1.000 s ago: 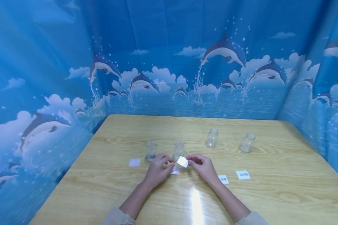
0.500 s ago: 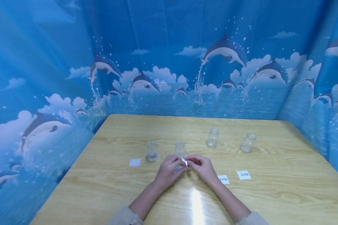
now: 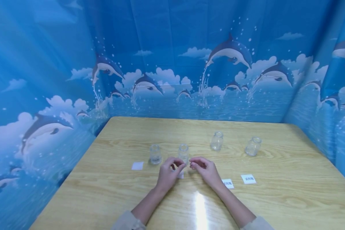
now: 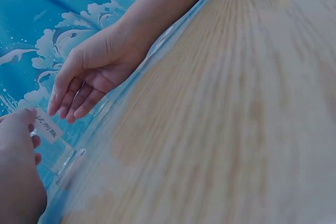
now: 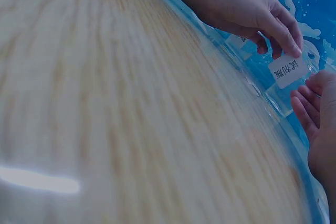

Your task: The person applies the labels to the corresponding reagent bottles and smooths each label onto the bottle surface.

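My left hand (image 3: 169, 174) pinches a small white label (image 5: 289, 71) printed with dark characters, between thumb and index finger. It holds the label up before a clear glass jar (image 3: 183, 152). My right hand (image 3: 207, 172) is just right of it, apart from the label, its fingers loosely bent with nothing visible between them. Seen from the left wrist, the right hand (image 4: 94, 74) hangs relaxed near the label (image 4: 49, 125). A pale square of paper (image 3: 181, 174) lies on the table, partly hidden by the left hand.
Another glass jar (image 3: 155, 154) stands to the left, and two more, a back jar (image 3: 217, 141) and a right jar (image 3: 253, 146), stand farther right. A blank paper square (image 3: 137, 165) lies left. Two printed labels, one (image 3: 228, 183) partly behind the right wrist and another (image 3: 248, 179), lie right.
A second ago the right hand held the label. The left hand has moved right and taken it, and the right fingers have let go. The hands are now slightly apart.
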Motion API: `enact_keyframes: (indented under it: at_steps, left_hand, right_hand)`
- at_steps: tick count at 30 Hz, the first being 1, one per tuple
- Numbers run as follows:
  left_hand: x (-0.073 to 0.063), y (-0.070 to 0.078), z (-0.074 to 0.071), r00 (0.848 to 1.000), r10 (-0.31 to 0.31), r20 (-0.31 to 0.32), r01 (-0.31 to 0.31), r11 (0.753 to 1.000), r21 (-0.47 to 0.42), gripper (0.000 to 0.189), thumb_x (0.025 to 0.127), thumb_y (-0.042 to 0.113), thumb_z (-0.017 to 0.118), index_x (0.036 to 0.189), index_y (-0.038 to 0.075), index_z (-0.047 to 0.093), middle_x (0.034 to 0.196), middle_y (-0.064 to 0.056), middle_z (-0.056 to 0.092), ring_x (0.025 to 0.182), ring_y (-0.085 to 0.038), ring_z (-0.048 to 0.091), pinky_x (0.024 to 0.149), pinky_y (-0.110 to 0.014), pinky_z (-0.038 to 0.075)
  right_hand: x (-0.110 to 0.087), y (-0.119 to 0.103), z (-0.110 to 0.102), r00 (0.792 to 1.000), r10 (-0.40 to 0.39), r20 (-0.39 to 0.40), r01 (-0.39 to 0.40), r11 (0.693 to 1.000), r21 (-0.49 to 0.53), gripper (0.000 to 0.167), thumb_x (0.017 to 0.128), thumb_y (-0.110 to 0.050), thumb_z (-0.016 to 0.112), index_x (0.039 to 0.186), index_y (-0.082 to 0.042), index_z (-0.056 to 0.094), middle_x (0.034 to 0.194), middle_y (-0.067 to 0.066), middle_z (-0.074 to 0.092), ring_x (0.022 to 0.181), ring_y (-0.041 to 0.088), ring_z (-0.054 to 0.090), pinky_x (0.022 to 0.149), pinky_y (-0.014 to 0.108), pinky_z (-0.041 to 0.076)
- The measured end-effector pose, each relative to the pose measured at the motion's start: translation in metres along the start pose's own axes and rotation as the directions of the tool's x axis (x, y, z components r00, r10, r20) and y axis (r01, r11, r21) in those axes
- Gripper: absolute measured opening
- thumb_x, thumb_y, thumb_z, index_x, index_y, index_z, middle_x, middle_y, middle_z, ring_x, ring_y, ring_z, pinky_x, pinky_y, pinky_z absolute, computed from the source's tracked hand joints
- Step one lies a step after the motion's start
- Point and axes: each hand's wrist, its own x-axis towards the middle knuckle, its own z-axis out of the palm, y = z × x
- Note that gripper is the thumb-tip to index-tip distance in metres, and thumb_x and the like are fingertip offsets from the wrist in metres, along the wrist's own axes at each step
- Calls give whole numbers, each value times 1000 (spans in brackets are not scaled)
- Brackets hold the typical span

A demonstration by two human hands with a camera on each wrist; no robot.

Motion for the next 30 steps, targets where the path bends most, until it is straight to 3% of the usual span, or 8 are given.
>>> enact_keyframes:
  at_steps: [2, 4, 7, 11, 16, 19, 23, 30]
  left_hand:
    - [3, 12, -4, 989, -145, -13, 144, 985, -91, 11, 79, 9, 71, 87, 5, 64, 82, 1, 63, 76, -13, 57, 65, -25, 48]
    - [5, 25, -7, 967, -254, -11, 249, 955, -159, 11, 81, 9, 69, 88, 3, 63, 84, -2, 64, 78, -15, 56, 69, -27, 48]
    - [9, 41, -12, 946, -324, 8, 318, 924, -212, 12, 81, 3, 67, 90, -2, 62, 87, -7, 63, 79, -16, 55, 72, -28, 48]
    - [9, 41, -12, 942, -334, 17, 328, 913, -241, 13, 81, 2, 67, 91, -4, 61, 87, -8, 62, 78, -14, 55, 72, -27, 49]
    - [9, 36, -11, 927, -373, 41, 371, 895, -247, 13, 82, 2, 65, 92, -5, 60, 87, -9, 61, 78, -14, 55, 70, -24, 49]
    - [6, 21, -7, 924, -375, 72, 381, 900, -212, 11, 82, 4, 66, 90, -3, 60, 87, -9, 61, 78, -18, 57, 69, -24, 50]
    - [2, -1, 0, 931, -352, 95, 362, 925, -116, 10, 82, 7, 68, 87, 2, 61, 84, -5, 62, 78, -18, 58, 67, -24, 51]
    - [-1, -3, 1, 957, -286, 47, 287, 957, -27, 14, 79, 9, 71, 89, 5, 62, 83, -1, 61, 74, -14, 57, 62, -24, 51]
  right_hand:
    - [-2, -12, 1, 999, 32, 2, -32, 999, -29, 18, 86, -3, 62, 101, 6, 62, 93, 17, 65, 83, 24, 62, 77, 25, 50]
    - [-3, -24, 2, 997, 73, 22, -71, 996, -57, 18, 86, -1, 62, 101, 7, 62, 94, 18, 64, 85, 27, 62, 76, 25, 51]
    - [-5, -30, 4, 993, 103, 60, -99, 992, -77, 16, 85, 0, 62, 99, 8, 61, 93, 18, 63, 85, 33, 62, 75, 27, 51]
    - [-3, -19, 4, 994, 95, 61, -91, 994, -62, 13, 85, -1, 63, 94, 7, 61, 91, 17, 62, 78, 36, 63, 72, 32, 53]
    - [3, 2, 3, 992, 124, -18, -124, 992, -19, 11, 83, -2, 65, 93, 3, 63, 87, 10, 62, 73, 29, 62, 67, 31, 53]
    - [3, -1, 2, 992, 110, -54, -110, 994, 12, 9, 84, 0, 64, 92, 5, 62, 85, 9, 61, 73, 30, 61, 66, 32, 53]
    - [0, -16, 2, 996, 62, -69, -63, 998, -16, 6, 85, 3, 61, 91, 6, 61, 84, 12, 61, 73, 37, 60, 66, 35, 54]
    - [-6, -29, 4, 999, -33, -23, 29, 985, -169, 5, 84, 4, 61, 90, 4, 61, 84, 15, 63, 72, 37, 62, 65, 26, 53]
